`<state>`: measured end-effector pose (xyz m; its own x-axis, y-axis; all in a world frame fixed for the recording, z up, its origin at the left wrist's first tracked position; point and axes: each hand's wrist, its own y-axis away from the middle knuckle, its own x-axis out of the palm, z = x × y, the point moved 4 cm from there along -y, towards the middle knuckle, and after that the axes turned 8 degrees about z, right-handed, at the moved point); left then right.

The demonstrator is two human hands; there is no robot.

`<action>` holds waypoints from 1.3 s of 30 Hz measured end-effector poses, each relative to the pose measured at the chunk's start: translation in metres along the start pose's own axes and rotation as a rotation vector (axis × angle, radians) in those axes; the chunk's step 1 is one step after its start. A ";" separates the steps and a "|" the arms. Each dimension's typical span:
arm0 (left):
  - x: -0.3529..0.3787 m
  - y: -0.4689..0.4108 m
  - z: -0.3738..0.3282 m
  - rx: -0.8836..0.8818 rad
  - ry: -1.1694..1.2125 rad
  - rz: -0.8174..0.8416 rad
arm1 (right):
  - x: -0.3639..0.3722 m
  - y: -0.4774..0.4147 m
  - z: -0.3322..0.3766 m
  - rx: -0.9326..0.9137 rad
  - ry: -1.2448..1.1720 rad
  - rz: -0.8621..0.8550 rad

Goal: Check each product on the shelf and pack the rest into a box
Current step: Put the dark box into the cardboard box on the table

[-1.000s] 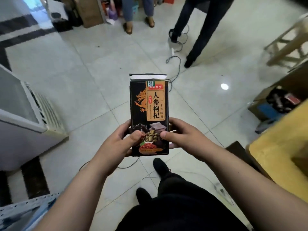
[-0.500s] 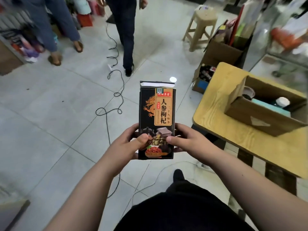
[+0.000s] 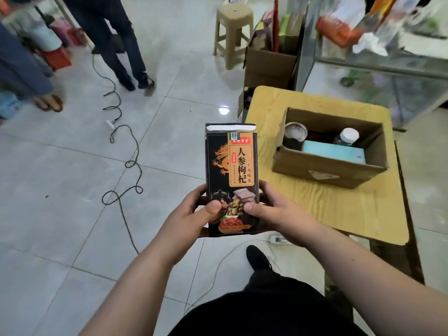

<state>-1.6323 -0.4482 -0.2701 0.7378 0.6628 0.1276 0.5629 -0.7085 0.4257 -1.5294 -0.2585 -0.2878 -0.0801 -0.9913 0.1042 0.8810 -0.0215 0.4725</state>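
tea box (image 3: 231, 175) upright, gripped between left hand (image 3: 194, 214), right hand (image 3: 271, 212)

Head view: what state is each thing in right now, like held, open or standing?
Tea box, upright, held by both hands at its lower end.
Left hand, grips the tea box, thumb on front.
Right hand, grips the tea box, thumb on front.
Carton, open, on the table, partly filled.
Bottle, upright in the carton, capped.
Stool, standing upright.
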 end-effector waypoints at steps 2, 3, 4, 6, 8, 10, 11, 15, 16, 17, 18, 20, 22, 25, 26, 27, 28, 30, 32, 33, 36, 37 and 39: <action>0.026 -0.031 -0.009 -0.015 -0.024 0.020 | -0.036 -0.001 -0.005 -0.002 -0.046 -0.040; 0.039 -0.046 -0.014 -0.019 -0.043 0.035 | -0.054 0.000 -0.005 -0.008 -0.064 -0.063; 0.052 -0.061 -0.018 -0.019 -0.060 0.050 | -0.071 0.000 -0.006 -0.019 -0.081 -0.085; 0.079 -0.089 -0.027 -0.014 -0.065 0.085 | -0.107 0.000 -0.007 -0.041 -0.114 -0.116; 0.104 -0.116 -0.035 -0.016 -0.060 0.118 | -0.142 0.001 -0.006 -0.065 -0.133 -0.140; 0.127 -0.142 -0.041 -0.018 -0.064 0.144 | -0.175 0.002 -0.004 -0.103 -0.133 -0.173; 0.139 -0.154 -0.043 -0.027 -0.070 0.159 | -0.190 0.005 -0.001 -0.121 -0.132 -0.198; 0.180 -0.194 -0.050 -0.042 -0.204 0.209 | -0.252 0.023 0.021 -0.202 -0.031 -0.301; 0.186 -0.200 -0.051 -0.038 -0.249 0.206 | -0.269 0.027 0.027 -0.223 0.012 -0.329; 0.189 -0.207 -0.050 -0.040 -0.277 0.196 | -0.286 0.030 0.032 -0.246 0.052 -0.357; 0.191 -0.211 -0.049 -0.049 -0.284 0.180 | -0.302 0.033 0.037 -0.264 0.087 -0.384; 0.191 -0.217 -0.047 -0.062 -0.277 0.143 | -0.330 0.041 0.042 -0.300 0.171 -0.450; 0.187 -0.221 -0.047 -0.070 -0.300 0.114 | -0.356 0.049 0.047 -0.242 0.370 -0.554; 0.176 -0.229 -0.046 -0.069 -0.382 0.055 | -0.384 0.051 0.051 -0.031 0.790 -0.599; 0.173 -0.232 -0.046 -0.060 -0.411 0.034 | -0.388 0.048 0.051 0.012 0.867 -0.562; 0.171 -0.236 -0.046 -0.048 -0.440 0.016 | -0.390 0.045 0.050 0.043 0.920 -0.512; 0.172 -0.239 -0.046 -0.032 -0.460 0.005 | -0.390 0.042 0.048 0.067 0.965 -0.461; 0.177 -0.245 -0.048 0.010 -0.501 -0.002 | -0.389 0.035 0.044 0.113 1.036 -0.386; 0.184 -0.251 -0.050 0.048 -0.565 0.010 | -0.385 0.030 0.038 0.157 1.092 -0.346; 0.187 -0.255 -0.050 0.060 -0.608 0.026 | -0.383 0.027 0.033 0.169 1.115 -0.334; 0.195 -0.269 -0.048 0.070 -0.759 0.110 | -0.379 0.017 0.018 0.196 1.135 -0.322; 0.198 -0.274 -0.047 0.063 -0.796 0.136 | -0.378 0.014 0.014 0.195 1.135 -0.328; 0.202 -0.284 -0.046 0.048 -0.840 0.175 | -0.380 0.012 0.010 0.175 1.116 -0.355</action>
<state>-1.6599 -0.1020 -0.3236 0.8361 0.1576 -0.5255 0.4165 -0.8057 0.4211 -1.4929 0.1193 -0.3133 0.2203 -0.5002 -0.8374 0.8085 -0.3866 0.4436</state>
